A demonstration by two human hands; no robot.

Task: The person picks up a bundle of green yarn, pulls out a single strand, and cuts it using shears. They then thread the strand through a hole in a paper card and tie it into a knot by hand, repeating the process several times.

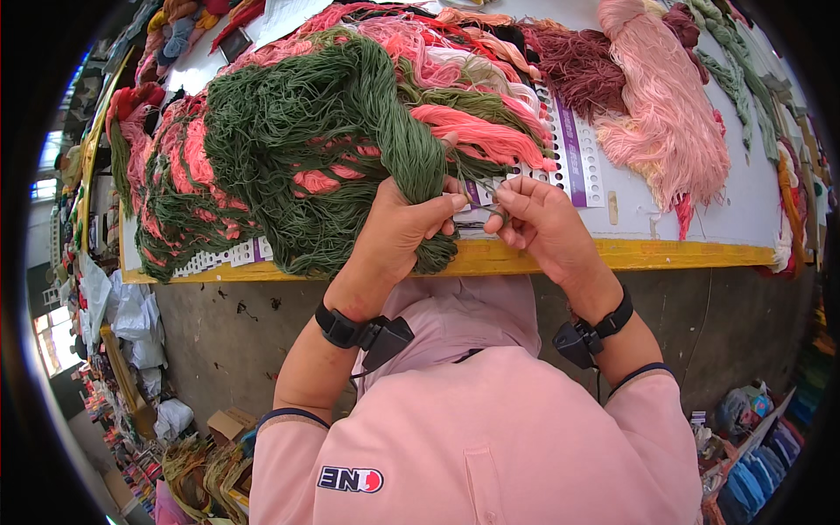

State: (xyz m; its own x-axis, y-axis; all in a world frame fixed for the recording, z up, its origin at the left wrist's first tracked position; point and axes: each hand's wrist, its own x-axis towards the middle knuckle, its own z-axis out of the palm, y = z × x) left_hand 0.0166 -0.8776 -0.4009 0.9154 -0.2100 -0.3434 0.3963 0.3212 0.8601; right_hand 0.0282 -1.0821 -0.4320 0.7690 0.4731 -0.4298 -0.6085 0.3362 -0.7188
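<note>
A thick skein of dark green thread (289, 131) lies heaped over coral pink skeins on the table, and one end of it hangs past the near edge. My left hand (407, 214) is closed around a bundle of this green thread at its right side. Just to the right, my right hand (529, 214) pinches a few loose green strands (477, 203) between thumb and fingers. The strands stretch across the short gap between both hands. Behind them lies a bright coral skein (481, 129). White and purple punched cards (569, 149) stick out beneath the threads.
A pale pink skein (661, 114) and a maroon skein (577, 70) lie to the right. The white table (744, 206) has a yellow front edge (647, 255). At the lower left, on the floor, stand a cardboard box (232, 425) and white plastic bags (136, 311). Folded blue cloth (752, 481) is stacked lower right.
</note>
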